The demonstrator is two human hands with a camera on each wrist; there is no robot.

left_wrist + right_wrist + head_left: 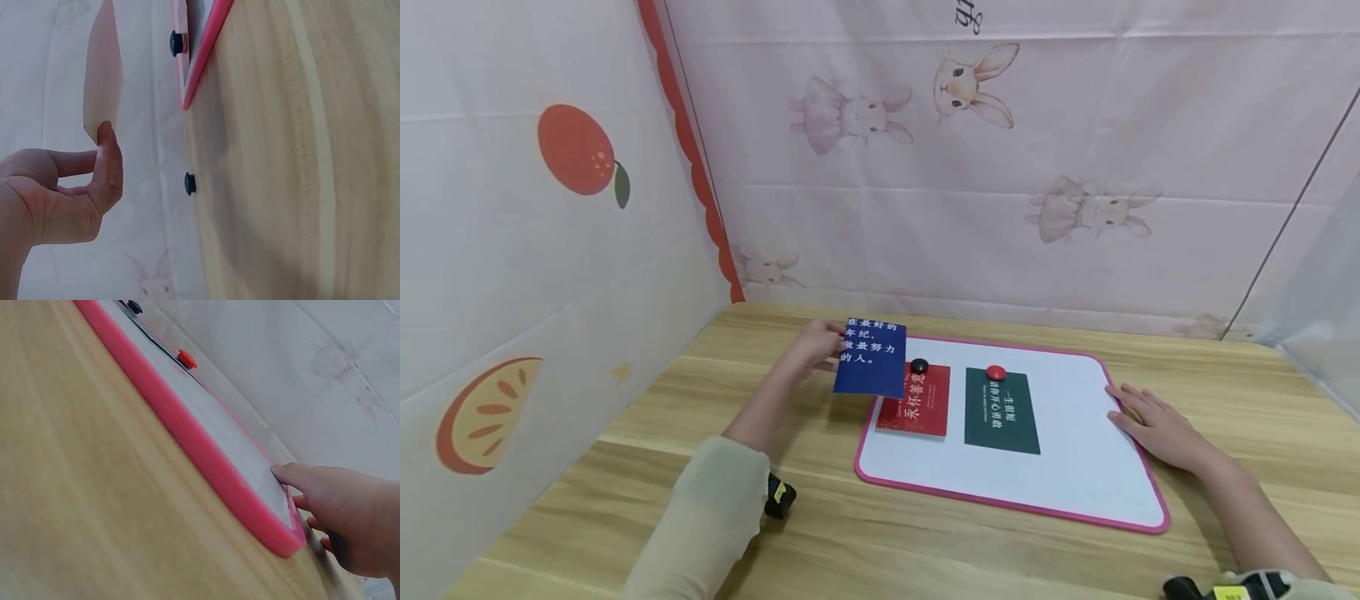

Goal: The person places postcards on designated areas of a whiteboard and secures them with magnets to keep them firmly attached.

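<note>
My left hand [820,343] pinches a navy blue card [872,360] with white writing above the left edge of a whiteboard [1075,442]. In the left wrist view, thumb and fingers grip the card's lower corner, its pale back showing. The whiteboard has a pink rim and lies flat. On it are a red card [925,412] under a black magnet [919,366] and a dark green card [1000,425] under a red magnet [996,372]. The blue card partly covers the red one in the head view. My right hand [1161,429] rests at the board's right edge, thumb on its surface.
Another black magnet [190,184] stands on the wooden table [820,533] near the left hand, hidden in the head view. Behind the table hangs a rabbit-print cloth [970,208]; a fruit-print cloth [550,292] stands at the left.
</note>
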